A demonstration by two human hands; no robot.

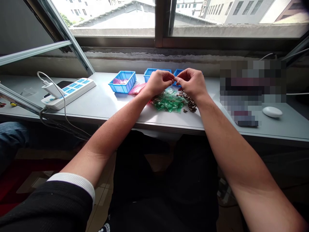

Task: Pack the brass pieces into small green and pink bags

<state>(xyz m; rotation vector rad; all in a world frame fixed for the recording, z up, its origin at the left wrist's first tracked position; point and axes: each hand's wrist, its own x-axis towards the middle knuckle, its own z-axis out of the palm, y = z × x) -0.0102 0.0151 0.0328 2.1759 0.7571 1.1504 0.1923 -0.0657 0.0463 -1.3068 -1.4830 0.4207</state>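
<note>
- Daylight comes through a wide window onto a long grey desk (103, 103) set against the sill, with rooftops and buildings outside.
- Both hands are raised just above the desk, fingertips meeting between them.
- Left hand (158, 82) is curled, its thumb and forefinger pinched together at the tip; the grip is closed on something very small, too small to identify.
- Right hand (191, 82) mirrors it, its thumb and forefinger pressed together and touching the left hand's fingertips (whatever sits between them is hidden by the fingers).
- Directly below the hands, on the desk, lies a heap of small green plastic bags (169, 103), crumpled and overlapping.
- Just beside that heap, under the right wrist, is a pile of small dark metal parts (190, 103), with a couple of loose pieces at its near edge.
- A pink bag (137, 88) lies flat beside the left wrist, touching the green heap's side.
- Three blue trays stand behind the hands: one blue tray (123, 82) to the left holds something pink, and the other two are partly hidden by the hands.
- Farther left, well apart from the hands, a white power strip (70, 91) carries a plugged-in charger with a white cable.
- A white mouse (272, 111) rests at the right end of the desk.
</note>
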